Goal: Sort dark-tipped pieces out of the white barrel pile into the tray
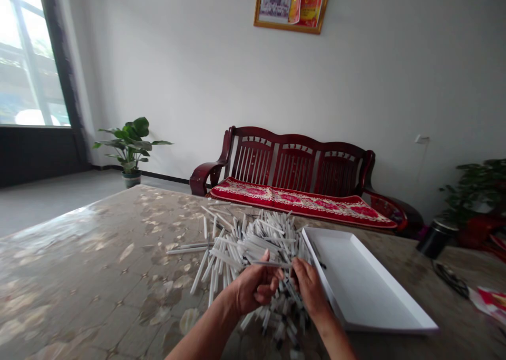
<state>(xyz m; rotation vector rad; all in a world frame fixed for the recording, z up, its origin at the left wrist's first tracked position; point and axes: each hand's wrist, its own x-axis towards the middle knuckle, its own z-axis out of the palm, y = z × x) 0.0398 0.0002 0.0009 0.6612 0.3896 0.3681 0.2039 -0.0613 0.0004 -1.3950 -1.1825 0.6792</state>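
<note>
Grey-brown and leaf-patterned, the broad table (98,297) stretched in front of a carved, dark-red wooden bench (294,165) with a red floral seat cloth (296,199). On the table, a shallow, rectangular white tray (371,281) lay just right of a loose heap of slim, whitish, translucent tubes (253,241), some dark-tipped. Over the heap, the left hand (255,287) was half open, palm up, its grip impossible to tell, while the right hand (310,286) had its fingertips closed on one end of a thin, greyish tube (269,264) between them

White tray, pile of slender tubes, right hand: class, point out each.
White tray (369,281), head view: inside base.
Pile of slender tubes (256,242), head view: upper middle.
Right hand (309,285), head view: back of hand.
</note>
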